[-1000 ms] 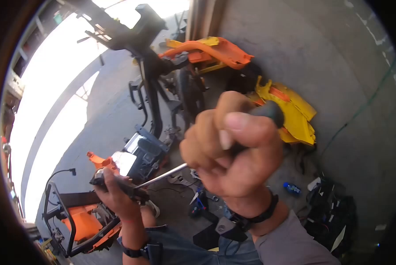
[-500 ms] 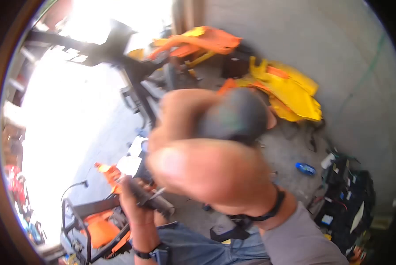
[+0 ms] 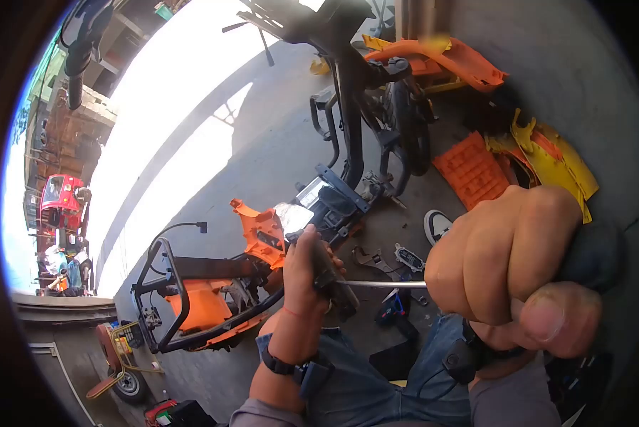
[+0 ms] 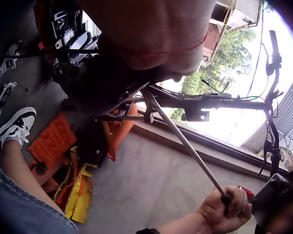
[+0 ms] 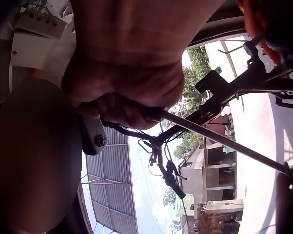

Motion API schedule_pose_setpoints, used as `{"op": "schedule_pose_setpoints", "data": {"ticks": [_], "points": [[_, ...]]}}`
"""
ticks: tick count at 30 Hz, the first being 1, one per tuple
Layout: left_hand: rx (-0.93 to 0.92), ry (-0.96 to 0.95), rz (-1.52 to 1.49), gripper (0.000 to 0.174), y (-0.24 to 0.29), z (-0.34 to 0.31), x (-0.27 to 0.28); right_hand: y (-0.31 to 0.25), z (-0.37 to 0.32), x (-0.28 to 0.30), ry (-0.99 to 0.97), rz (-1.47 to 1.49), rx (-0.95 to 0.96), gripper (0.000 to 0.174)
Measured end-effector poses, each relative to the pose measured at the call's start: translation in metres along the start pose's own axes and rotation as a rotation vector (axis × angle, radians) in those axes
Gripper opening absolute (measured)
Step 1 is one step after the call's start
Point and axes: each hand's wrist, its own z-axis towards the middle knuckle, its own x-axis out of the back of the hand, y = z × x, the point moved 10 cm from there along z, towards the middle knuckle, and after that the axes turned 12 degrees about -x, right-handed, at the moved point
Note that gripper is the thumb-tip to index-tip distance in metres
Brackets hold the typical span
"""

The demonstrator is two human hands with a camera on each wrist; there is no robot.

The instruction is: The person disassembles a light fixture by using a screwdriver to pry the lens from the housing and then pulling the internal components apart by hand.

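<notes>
One screwdriver (image 3: pixel 380 284), level, points leftward into left hand's (image 3: pixel 304 277) dark part (image 3: pixel 342 302).

Right hand (image 3: pixel 508 267) farther right, lower

Long steel-shafted screwdriver (image 3: pixel 380 284), tip against dark part (image 3: pixel 343 302)

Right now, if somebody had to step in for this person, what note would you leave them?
Right hand: tight grip round the dark screwdriver handle.
Left hand: holds a small dark part above the lap; the screwdriver's metal shaft meets it.
Around: stripped bike frame, orange panel and wrench on the floor.
Done: panels lie off the frame.
Left: the work on the part; how far along, cannot tell.
</notes>
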Motion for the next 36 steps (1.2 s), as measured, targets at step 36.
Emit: {"op": "schedule_pose_setpoints", "data": {"ticks": [36], "points": [[0.114,-0.139,0.077,0.033,-0.017,0.008,0.003,0.015,0.004,-0.015,-0.39,0.021,-0.118,0.022]]}}
